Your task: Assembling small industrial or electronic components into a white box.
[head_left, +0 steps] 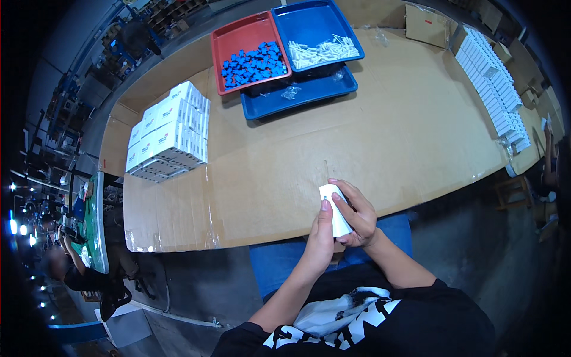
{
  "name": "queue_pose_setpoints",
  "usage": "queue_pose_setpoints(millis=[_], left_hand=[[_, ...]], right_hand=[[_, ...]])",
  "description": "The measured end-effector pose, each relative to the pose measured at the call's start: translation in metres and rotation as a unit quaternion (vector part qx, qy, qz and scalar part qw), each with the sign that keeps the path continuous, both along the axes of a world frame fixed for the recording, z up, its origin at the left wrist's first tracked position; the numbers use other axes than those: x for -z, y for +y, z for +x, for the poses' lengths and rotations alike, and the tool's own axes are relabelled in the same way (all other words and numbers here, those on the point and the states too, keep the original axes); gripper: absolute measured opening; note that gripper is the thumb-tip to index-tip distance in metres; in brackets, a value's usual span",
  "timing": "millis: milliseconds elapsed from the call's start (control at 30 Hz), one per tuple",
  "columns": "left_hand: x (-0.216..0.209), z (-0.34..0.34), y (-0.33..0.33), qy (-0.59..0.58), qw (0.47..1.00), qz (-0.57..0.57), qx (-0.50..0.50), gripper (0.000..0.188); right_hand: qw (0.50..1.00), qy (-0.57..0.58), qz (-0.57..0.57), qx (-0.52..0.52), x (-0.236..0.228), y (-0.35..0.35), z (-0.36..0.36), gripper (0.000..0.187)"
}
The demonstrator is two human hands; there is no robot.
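Observation:
Just over the near edge of the cardboard-covered table (267, 172), I hold a small white box (339, 221) between both hands. My left hand (321, 233) grips its left side, the thumb lying along the face. From the right, my right hand (359, 215) wraps round it with the fingers across the top and side. The fingers hide part of the box, and I cannot tell whether its end flaps are closed.
A stack of white boxes (169, 134) stands at the left. Farther back are a red tray (238, 35) of blue pieces, a blue tray (312, 24) of white sticks, and another blue tray (300, 104) beneath. Rows of white boxes (491, 83) line the right edge.

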State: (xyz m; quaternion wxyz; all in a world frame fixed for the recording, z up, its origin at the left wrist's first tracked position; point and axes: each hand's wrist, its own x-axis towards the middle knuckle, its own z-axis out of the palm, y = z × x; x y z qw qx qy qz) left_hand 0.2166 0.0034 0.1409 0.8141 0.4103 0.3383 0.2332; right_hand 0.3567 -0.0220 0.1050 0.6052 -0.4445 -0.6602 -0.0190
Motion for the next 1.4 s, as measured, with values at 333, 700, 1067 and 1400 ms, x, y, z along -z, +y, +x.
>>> queue_pose_setpoints(millis=[333, 700, 1067, 1400], left_hand=[[0.005, 0.003, -0.002, 0.028, 0.999, -0.007, -0.043, 0.063], [0.012, 0.000, 0.001, 0.035, 0.998, -0.010, -0.041, 0.063], [0.019, -0.013, 0.018, 0.027, 0.998, -0.048, 0.010, 0.072], [0.036, -0.013, 0.020, -0.024, 0.980, 0.172, -0.095, 0.072]], right_hand=[[1.000, 0.016, -0.012, -0.021, 0.009, 0.004, -0.005, 0.082], [0.997, 0.042, -0.022, -0.053, 0.016, 0.006, -0.009, 0.083], [0.977, 0.127, -0.134, -0.106, 0.010, 0.007, -0.008, 0.072], [0.898, 0.322, -0.262, -0.144, -0.001, 0.012, -0.020, 0.057]])
